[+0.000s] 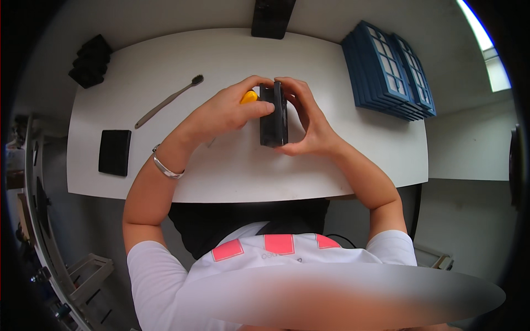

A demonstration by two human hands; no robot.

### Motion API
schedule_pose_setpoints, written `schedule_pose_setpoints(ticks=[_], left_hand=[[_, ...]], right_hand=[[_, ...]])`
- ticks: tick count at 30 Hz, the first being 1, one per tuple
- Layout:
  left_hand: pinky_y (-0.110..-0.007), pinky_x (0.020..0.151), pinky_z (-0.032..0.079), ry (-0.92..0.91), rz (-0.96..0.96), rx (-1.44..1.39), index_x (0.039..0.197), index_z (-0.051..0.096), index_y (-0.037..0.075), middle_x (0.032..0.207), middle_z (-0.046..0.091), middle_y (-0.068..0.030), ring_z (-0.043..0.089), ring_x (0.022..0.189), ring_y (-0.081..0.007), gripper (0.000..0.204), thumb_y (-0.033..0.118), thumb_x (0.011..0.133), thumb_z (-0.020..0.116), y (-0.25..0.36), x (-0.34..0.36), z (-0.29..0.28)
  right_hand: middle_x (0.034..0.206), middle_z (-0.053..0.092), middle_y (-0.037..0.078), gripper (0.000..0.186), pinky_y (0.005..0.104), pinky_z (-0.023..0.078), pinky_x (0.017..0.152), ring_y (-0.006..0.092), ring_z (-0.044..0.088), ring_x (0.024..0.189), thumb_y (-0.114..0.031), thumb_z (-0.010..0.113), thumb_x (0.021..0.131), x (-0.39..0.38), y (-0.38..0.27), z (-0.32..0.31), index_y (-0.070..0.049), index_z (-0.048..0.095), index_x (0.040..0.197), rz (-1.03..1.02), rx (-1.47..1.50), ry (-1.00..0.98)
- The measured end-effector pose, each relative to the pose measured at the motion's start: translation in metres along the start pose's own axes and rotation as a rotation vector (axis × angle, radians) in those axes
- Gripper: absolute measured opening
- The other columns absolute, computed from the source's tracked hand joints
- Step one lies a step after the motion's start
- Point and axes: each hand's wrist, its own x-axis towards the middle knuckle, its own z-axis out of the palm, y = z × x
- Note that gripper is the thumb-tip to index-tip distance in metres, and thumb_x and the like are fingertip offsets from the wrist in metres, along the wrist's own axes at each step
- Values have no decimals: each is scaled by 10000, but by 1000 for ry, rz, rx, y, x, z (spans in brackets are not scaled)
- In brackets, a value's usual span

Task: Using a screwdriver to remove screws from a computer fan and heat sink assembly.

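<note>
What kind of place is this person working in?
Probably a small assembly or workshop bench. A white table holds a stack of blue framed panels, a brush and black foam blocks, while both hands grip a dark flat part.

Counted on the worktop: one toothbrush, one flat black pad, one dark rectangular block held upright, one yellow-handled tool, one stack of blue framed filters. Two hands; one bracelet.
</note>
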Motion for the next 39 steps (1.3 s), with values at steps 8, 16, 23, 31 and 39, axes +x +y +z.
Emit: schedule_pose_setpoints(ticks=[8, 16, 23, 31, 39], left_hand=[[-189, 529, 343, 34, 54, 81, 1188, 519, 71, 800, 458, 4, 399, 639, -50, 500, 405, 846, 665, -7, 1, 0], [-223, 702, 455, 141, 151, 236, 1151, 517, 43, 956, 554, -74, 541, 817, -114, 503, 406, 845, 686, -7, -3, 13], [-219, 721, 461, 187, 171, 211, 1113, 529, 39, 933, 559, -53, 549, 831, -105, 358, 230, 862, 699, 7, -13, 27], [-162, 627, 412, 128, 236, 65, 1066, 554, 51, 808, 548, 6, 495, 664, -18, 303, 138, 832, 726, 12, -21, 38], [-145, 594, 374, 125, 255, 75, 1056, 555, 56, 736, 524, 35, 444, 608, -2, 305, 111, 819, 739, 15, -22, 41]], right_hand=[[1405, 337, 90, 1055, 462, 332, 1104, 282, 337, 1341, -214, 842, 547, 0, -2, -3, -138, 305, 1453, 170, 211, -77], [1398, 352, 136, 913, 450, 304, 1125, 283, 287, 1392, -324, 720, 632, 3, -9, -11, -121, 334, 1434, 314, 476, -115], [1300, 456, 140, 705, 465, 344, 1088, 294, 360, 1350, -327, 632, 685, 2, -20, -13, -70, 448, 1315, 428, 458, -51], [1207, 488, 148, 652, 465, 382, 1064, 285, 426, 1276, -296, 608, 657, 1, -32, -14, -34, 467, 1237, 455, 476, -127], [1164, 487, 145, 623, 461, 386, 1071, 276, 453, 1222, -233, 564, 626, 0, -36, -12, -27, 467, 1205, 416, 506, -107]])
